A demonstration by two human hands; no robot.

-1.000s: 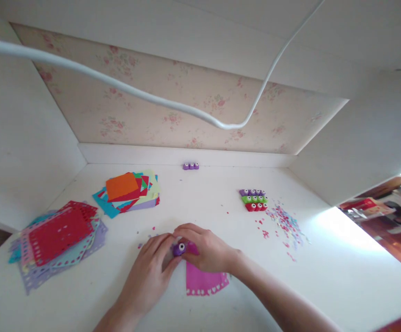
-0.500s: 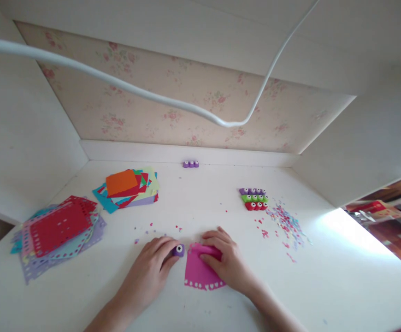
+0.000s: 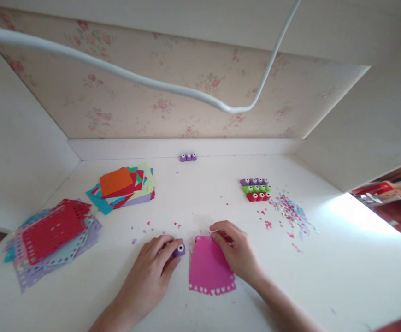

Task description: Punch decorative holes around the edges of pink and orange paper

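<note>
On the white surface [image 3: 290, 286], between both hands: a pink sheet [image 3: 209, 267], flat, with star and heart cutouts along the near edge. Probably paper or thin card, so very light, smooth and easily bent. Apt to buckle if pushed edgewise, and likeliest to tear along the pierced near border. Best taken by a plain stretch of edge, or pressed flat at the uncut middle.

At its far edge, toward the right corner: the right hand [image 3: 238, 251], with thumb and forefinger curled close together at the paper. Cannot tell whether pinching it or merely touching.

Just left of the sheet, apart from it: a purple punch [image 3: 179, 252] with a star on its white top, pinched between thumb and forefinger of the left hand [image 3: 152, 272]. Probably hard, slick plastic, sturdier than the paper; best held by its sides.

Farther out to the left, a stack of punched sheets [image 3: 53, 233] and a pile of coloured paper [image 3: 117, 183]. At the back, three small purple punches [image 3: 188, 157]. To the right, rows of coloured punches [image 3: 255, 189] beside scattered confetti [image 3: 292, 214].
</note>
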